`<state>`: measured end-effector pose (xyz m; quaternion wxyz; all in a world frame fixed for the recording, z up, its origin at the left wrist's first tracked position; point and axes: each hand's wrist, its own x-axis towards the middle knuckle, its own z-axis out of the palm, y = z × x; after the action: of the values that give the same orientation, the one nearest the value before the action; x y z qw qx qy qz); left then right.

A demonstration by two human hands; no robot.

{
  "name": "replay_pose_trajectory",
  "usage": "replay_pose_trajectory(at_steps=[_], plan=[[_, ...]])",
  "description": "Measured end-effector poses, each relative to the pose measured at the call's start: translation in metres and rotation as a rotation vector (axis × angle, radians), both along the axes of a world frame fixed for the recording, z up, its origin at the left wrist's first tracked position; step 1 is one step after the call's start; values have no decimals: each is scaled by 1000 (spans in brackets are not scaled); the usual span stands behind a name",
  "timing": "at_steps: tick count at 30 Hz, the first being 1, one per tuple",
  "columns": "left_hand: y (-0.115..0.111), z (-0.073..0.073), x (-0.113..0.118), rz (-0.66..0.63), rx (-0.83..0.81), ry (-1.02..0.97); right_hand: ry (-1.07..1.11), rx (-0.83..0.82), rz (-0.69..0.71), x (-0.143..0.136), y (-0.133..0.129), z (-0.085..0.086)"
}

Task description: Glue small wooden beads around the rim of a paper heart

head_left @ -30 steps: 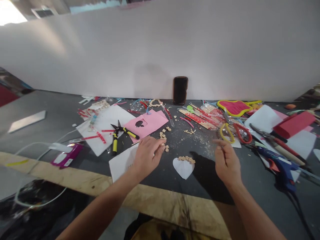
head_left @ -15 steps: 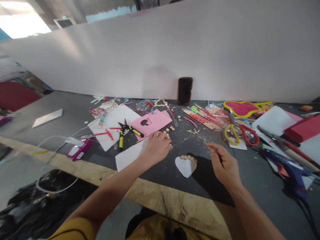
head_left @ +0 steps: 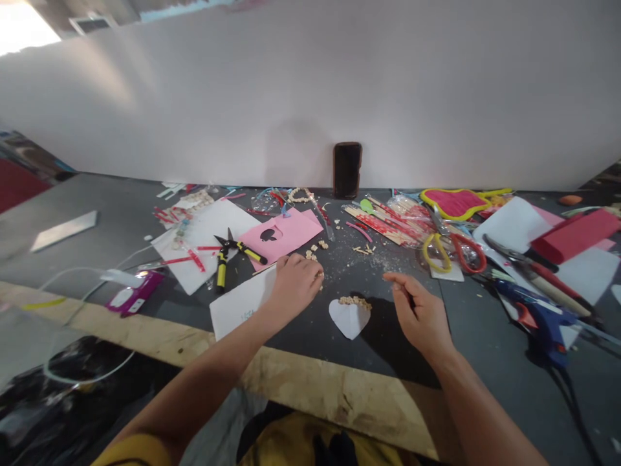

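Note:
A white paper heart [head_left: 349, 320] lies on the dark table, with small tan pieces [head_left: 356, 301] along its top edge. To its left, my left hand [head_left: 297, 283] rests over the corner of a white sheet [head_left: 240, 305], fingers curled beside several loose tan pieces [head_left: 312, 254]; what its fingertips hold, if anything, is hidden. My right hand [head_left: 418, 310] hovers right of the heart, its fingers bent together with the index finger pointing left. Whatever may be between those fingers is too small to make out.
Pliers [head_left: 222, 264] and pink paper [head_left: 291, 234] lie at the left, beyond a purple box [head_left: 136, 294]. A phone [head_left: 347, 169] leans on the white wall. At the right are scissors [head_left: 468, 253], red-patterned sticks [head_left: 378, 226] and a blue glue gun [head_left: 538, 314].
The whole view has shifted, so the table items appear further left. Both hands keep nearly the same places around the heart, and the left fingers have curled slightly.

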<state>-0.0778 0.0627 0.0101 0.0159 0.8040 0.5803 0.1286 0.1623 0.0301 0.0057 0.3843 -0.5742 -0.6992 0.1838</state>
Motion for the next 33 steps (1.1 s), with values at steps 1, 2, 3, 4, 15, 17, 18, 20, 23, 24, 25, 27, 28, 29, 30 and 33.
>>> replay_pose_trajectory(at_steps=[1, 2, 3, 4, 15, 17, 18, 20, 23, 24, 25, 27, 28, 29, 30, 33], plan=[[0, 1, -2, 2, -10, -31, -2, 1, -1, 0, 0, 0], [0, 1, -4, 0, -19, -67, -2, -1, -1, 0, 0, 0], [0, 2, -6, -7, -29, -108, -2, -5, -1, -1, 0, 0], [-2, 3, -7, -21, -38, -151, -2, -12, 0, -1, 0, -1], [-39, -3, 5, -182, -275, -243, -25, -23, 26, -1, 2, -4], [-38, -5, 4, -181, -269, -239, -27, -31, 32, -1, 2, -3], [-38, -7, 3, -194, -257, -238, -31, -36, 32, -1, 2, -3], [-37, -11, 1, -220, -223, -236, -42, -47, 29, -1, 1, -2], [-37, -16, -3, -227, -165, -228, -60, -57, 15, -1, 2, -3], [-37, -17, -4, -223, -145, -220, -65, -63, 13, -1, 2, -3], [-38, -18, -5, -222, -124, -211, -67, -67, 12, -1, 2, -3], [-39, -19, -8, -231, -96, -199, -63, -69, 19, -1, 2, -3], [-40, -19, -9, -238, -90, -196, -61, -68, 24, -1, 2, -4], [-40, -19, -10, -240, -89, -190, -59, -65, 28, -1, 3, -4], [-40, -19, -10, -239, -94, -179, -59, -62, 30, -1, 3, -4], [-39, -17, -9, -222, -118, -133, -70, -64, 23, -1, 3, -4]])
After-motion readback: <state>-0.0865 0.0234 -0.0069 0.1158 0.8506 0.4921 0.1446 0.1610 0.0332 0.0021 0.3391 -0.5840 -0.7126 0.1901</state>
